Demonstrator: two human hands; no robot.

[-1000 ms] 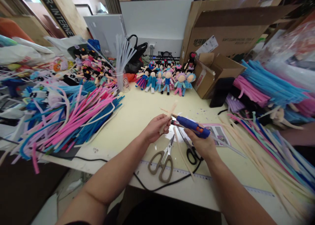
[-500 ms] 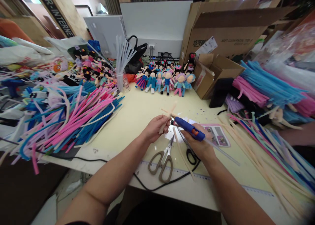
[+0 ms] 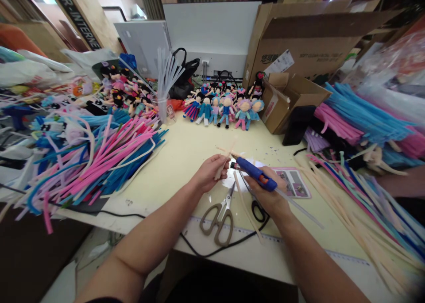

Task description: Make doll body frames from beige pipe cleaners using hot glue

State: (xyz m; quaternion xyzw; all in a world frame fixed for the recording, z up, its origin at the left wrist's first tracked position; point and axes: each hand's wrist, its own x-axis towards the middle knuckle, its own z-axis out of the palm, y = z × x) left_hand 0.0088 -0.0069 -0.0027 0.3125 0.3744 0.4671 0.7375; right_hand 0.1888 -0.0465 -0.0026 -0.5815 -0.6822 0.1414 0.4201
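Note:
Between the fingers of my left hand (image 3: 213, 171) is a small cross-shaped figure of peach pipe cleaners (image 3: 219, 174), its upper arms blurred. My right hand (image 3: 270, 194) is wrapped round a blue glue gun (image 3: 254, 172), with a clear glue stick (image 3: 303, 211) sticking out of its back. The gun's nozzle is close to the middle of the peach piece; whether they touch I cannot tell. Below my hands lie scissors with grey-brown handles (image 3: 217, 223) and a loose peach pipe cleaner (image 3: 245, 203). A black-handled tool (image 3: 258, 211) is partly hidden by my right hand.
Pipe cleaners (image 3: 106, 161) are heaped at left, and more peach strips (image 3: 345, 219) lie at right. Several finished dolls (image 3: 226, 108) stand at the back beside a cardboard box (image 3: 294, 97). A cup (image 3: 162, 108) holds glue sticks. A black cable (image 3: 212, 254) crosses the front edge.
The glue gun's nozzle has shifted very slightly at the peach piece. Both hands keep their hold and stay almost in place.

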